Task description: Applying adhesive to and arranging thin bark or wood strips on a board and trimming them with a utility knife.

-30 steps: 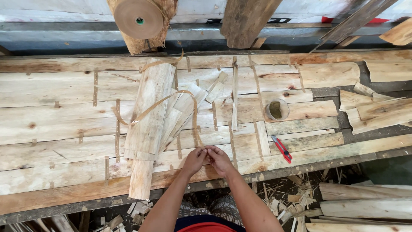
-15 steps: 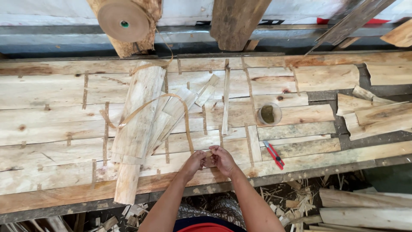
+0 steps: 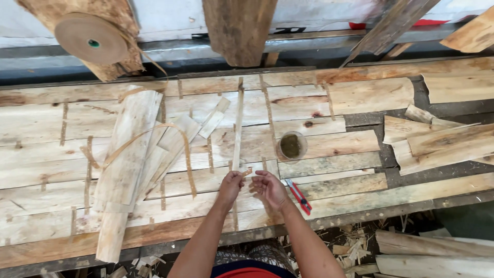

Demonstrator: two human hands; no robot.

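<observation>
At the far left, near eleven o'clock from the hands, a roll of brown paper tape (image 3: pixel 91 37) hangs on a rough post, and one loose band of tape (image 3: pixel 154 135) runs down from it in a curve over the wood. Under it a bundle of curled veneer sheets (image 3: pixel 126 164) lies on the workbench (image 3: pixel 41 118), with its long axis from twelve to six o'clock, a little tilted, well apart from the hands at about nine o'clock.

The left hand (image 3: pixel 230 184) is just left of the middle, low in the picture. Its fingers are pinched on the near end of a short piece of tape (image 3: pixel 247 172), which points from the hand to about two o'clock. Directly above this hand a thin wood strip (image 3: pixel 237 128) lies on the bench, with its long axis from twelve to six o'clock; its near end comes almost to the left thumb. I cannot tell if the hand touches the strip.

The right hand (image 3: pixel 268 186) is just beside the left one, at three o'clock from it, so both hands are equally near to the tape piece. Its fingers are half curled and stretched toward the tape; whether they already hold it I cannot tell. Both forearms come up from six o'clock and meet in a narrow V.

Further right, a small round cup (image 3: pixel 292 145) with dark liquid stands at one o'clock from the right hand, near it. A red cutter (image 3: pixel 298 195) lies on the bench just beside the right wrist, at four o'clock. At the far right, loose veneer pieces (image 3: pixel 437 141) lie in a pile.
</observation>
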